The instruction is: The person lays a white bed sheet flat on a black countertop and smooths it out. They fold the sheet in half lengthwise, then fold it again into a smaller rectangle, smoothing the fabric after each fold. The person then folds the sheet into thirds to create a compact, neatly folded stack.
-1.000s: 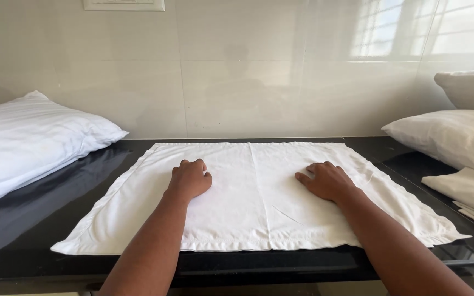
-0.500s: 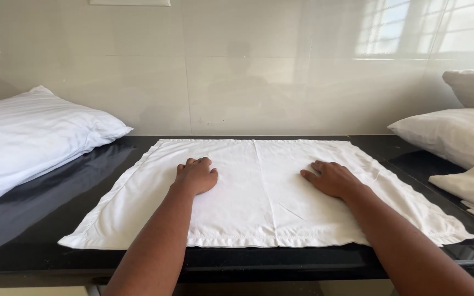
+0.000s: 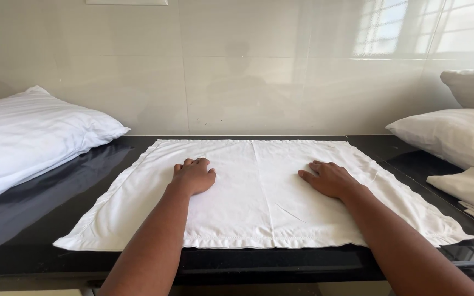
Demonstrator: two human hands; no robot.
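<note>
A white pillowcase (image 3: 259, 203) lies spread flat on a black glossy counter (image 3: 45, 219). My left hand (image 3: 194, 175) rests on its left half, fingers curled under, knuckles toward the wall. On the right half my right hand (image 3: 329, 178) lies palm down with the fingers slightly apart. Neither hand grips the cloth. A centre crease runs down the pillowcase between the two hands.
A white pillow (image 3: 26, 137) lies on the counter at the left. Two stacked pillows (image 3: 456, 131) sit at the right, with folded white cloth (image 3: 470, 189) in front of them. A glossy tiled wall (image 3: 237, 66) stands behind the counter.
Both hands stay on the pillowcase in nearly the same places. The view has shifted slightly; the cloth lies as before.
</note>
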